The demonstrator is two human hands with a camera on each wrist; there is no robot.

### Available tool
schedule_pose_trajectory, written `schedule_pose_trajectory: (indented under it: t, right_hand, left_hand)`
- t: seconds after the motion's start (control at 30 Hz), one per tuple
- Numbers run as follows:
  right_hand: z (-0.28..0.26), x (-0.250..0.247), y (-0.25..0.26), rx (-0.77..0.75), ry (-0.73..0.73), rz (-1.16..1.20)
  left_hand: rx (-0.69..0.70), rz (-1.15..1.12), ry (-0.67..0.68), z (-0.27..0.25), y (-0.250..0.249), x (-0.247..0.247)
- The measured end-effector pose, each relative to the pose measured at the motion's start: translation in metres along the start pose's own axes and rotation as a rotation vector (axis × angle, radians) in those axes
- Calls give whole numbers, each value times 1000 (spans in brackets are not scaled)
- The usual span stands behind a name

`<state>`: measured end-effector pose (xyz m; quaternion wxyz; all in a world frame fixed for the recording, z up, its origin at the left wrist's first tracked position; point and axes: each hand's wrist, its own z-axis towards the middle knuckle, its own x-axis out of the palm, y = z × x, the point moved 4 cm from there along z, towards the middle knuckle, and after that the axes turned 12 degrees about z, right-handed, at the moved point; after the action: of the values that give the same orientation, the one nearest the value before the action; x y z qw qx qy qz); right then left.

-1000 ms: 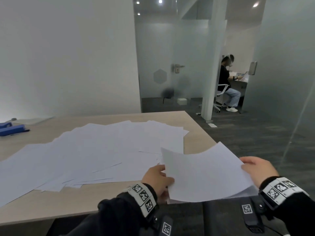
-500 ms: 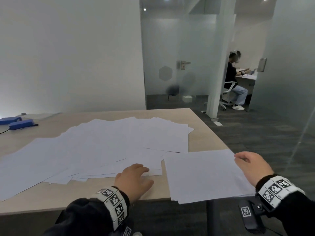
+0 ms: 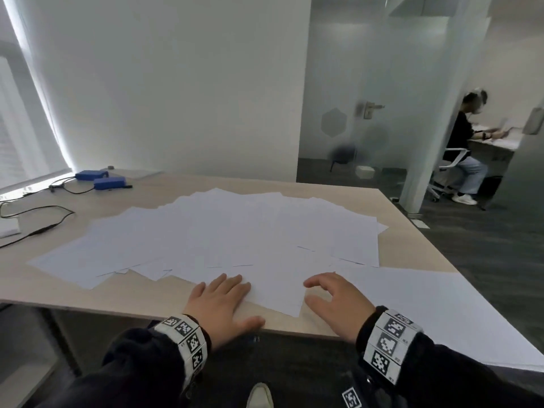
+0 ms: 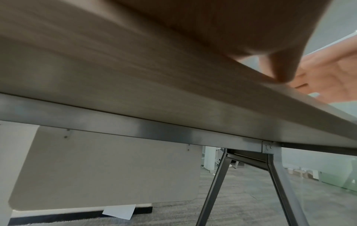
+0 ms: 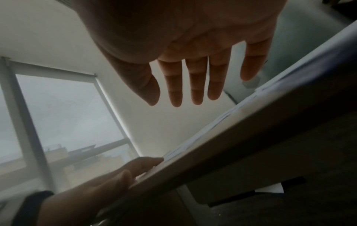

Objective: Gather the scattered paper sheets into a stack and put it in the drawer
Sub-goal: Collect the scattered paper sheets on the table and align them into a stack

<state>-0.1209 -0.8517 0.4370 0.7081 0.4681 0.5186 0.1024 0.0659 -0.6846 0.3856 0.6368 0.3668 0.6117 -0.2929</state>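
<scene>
Head view: paper sheets [image 3: 223,237] fan across the desk [image 3: 412,231], one sheet [image 3: 426,304] overhanging the corner at 4 o'clock. Left hand [image 3: 220,301] lies flat, fingers straight, on the near sheets; right hand [image 3: 338,304] hovers spread, holding nothing. At 10 o'clock, two blue boxes [image 3: 100,178] and cables [image 3: 44,219]. At 2 o'clock, a seated person [image 3: 465,148].

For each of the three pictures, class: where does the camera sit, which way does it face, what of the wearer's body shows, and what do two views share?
Head: looks forward and down at the table and scattered paper sheets; left hand, right hand and sleeves show.
Left wrist: below the edge, looking along the table's underside; thumb tip shows.
Right wrist: looks along the open right hand toward the window.
Shared: each wrist view shows the other hand.
</scene>
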Motion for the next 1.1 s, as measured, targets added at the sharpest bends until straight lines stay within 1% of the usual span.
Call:
schedule_pose_trajectory:
  t: [0.1, 0.2, 0.27, 0.37, 0.43, 0.47, 0.5, 0.57, 0.63, 0.67, 0.7, 0.8, 0.87, 0.97, 1.03, 1.1]
  right_hand:
    - [5, 30, 16, -11, 60, -27]
    - [8, 52, 29, -78, 79, -88]
    - [7, 61, 33, -144, 109, -158]
    - [2, 73, 34, -271, 239, -275]
    - [-1, 79, 38, -314, 315, -346]
    - [0, 82, 41, -326, 328, -377]
    - [1, 84, 43, -334, 319, -392]
    - [9, 87, 44, -340, 232, -330]
    - [20, 86, 41, -284, 136, -177]
    - [24, 86, 40, -237, 115, -112]
    - [28, 88, 37, -193, 112, -75]
    - [36, 91, 31, -146, 109, -5]
    - [39, 89, 28, -116, 52, 49]
    - [42, 82, 19, -14, -71, 248]
    - [41, 76, 15, 29, -144, 370]
    - [40, 69, 14, 62, -229, 486]
  left_hand:
    - [24, 20, -21, -12, 18, 3]
    - [9, -35, -132, -25, 37, 3]
    - [-14, -123, -189, -34, 49, 5]
    - [-44, -306, -239, -43, 68, 10]
    - [-64, -418, -294, -46, 79, 9]
    - [-64, -450, -324, -46, 85, 8]
    - [-57, -474, -355, -47, 90, 8]
    - [-30, -511, -410, -49, 96, 10]
    - [-25, -546, -450, -52, 98, 9]
    - [-47, -542, -452, -54, 100, 8]
    - [-81, -510, -428, -55, 102, 7]
    - [-184, -342, -264, -52, 114, 3]
    - [-242, -283, -177, -47, 128, 2]
    - [-312, -229, -72, -41, 149, 6]
    - [-366, -231, -72, -38, 161, 7]
    - [-424, -246, -119, -36, 171, 6]
